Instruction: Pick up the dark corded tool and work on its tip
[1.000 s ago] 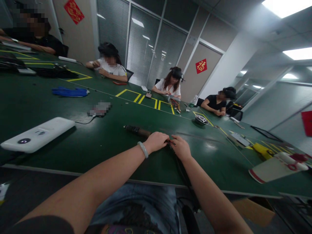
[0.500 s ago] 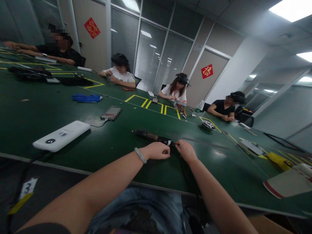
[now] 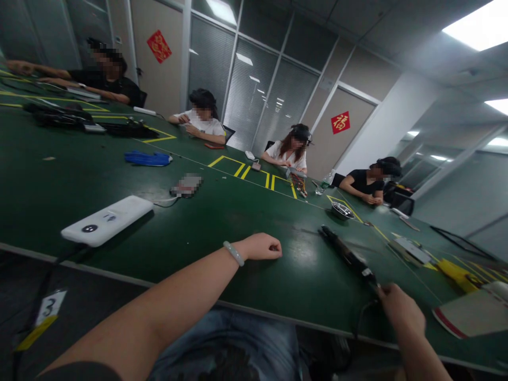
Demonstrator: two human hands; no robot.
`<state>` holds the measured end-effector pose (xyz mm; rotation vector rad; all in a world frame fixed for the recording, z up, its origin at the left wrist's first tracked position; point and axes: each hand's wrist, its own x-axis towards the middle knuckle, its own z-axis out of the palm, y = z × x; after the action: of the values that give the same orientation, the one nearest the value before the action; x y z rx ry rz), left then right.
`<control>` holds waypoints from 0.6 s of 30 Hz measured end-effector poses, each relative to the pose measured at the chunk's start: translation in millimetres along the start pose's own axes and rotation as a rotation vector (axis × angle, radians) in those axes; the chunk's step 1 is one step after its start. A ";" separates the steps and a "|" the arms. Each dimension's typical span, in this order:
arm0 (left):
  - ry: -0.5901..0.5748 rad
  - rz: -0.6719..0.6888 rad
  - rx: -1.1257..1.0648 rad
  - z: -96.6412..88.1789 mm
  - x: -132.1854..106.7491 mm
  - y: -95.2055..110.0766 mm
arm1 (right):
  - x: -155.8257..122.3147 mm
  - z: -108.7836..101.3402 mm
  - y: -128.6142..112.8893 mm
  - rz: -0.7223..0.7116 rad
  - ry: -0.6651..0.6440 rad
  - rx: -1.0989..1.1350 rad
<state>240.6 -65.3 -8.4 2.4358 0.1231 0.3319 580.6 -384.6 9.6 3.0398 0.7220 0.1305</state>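
Observation:
My right hand [image 3: 402, 309] is closed around the cord end of a slim black corded tool that looks like an electric screwdriver [image 3: 349, 256]. The tool slants over the green table [image 3: 222, 211], its narrow tip pointing away and to the left. A black cord [image 3: 360, 317] hangs from its rear end over the table's front edge. Left of it, my left hand [image 3: 264, 247] rests on the table with its fingers curled in. Whatever may be inside that hand is hidden. A pale bracelet [image 3: 234, 254] circles the left wrist.
A white power bank [image 3: 107, 221] lies at left, cabled to a blurred device [image 3: 186, 185]. Behind are a blue glove [image 3: 148, 158] and black cables [image 3: 59, 117]. A metal bowl [image 3: 342, 210], yellow object [image 3: 456, 275] and paper cup [image 3: 472, 312] are at right. Several people sit opposite.
My right hand has drawn the tool to the right and nearer, away from my left hand, turning it so its tip points farther away. My left hand stays curled in nearly the same place.

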 end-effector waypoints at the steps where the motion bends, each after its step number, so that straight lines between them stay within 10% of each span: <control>1: 0.006 -0.004 0.003 1.2 0.9 -0.4 | -0.7 4.8 19.0 0.078 -0.021 0.001; 9: 0.008 -0.014 0.049 4.5 1.9 3.0 | -0.4 25.3 59.8 0.280 0.020 0.029; 18: 0.015 -0.028 0.098 4.2 3.2 4.2 | -17.3 0.7 0.9 0.160 0.174 0.099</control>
<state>244.8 -70.6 -8.3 2.5264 0.1836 0.3385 565.7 -393.2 7.6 3.2085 0.5051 0.3774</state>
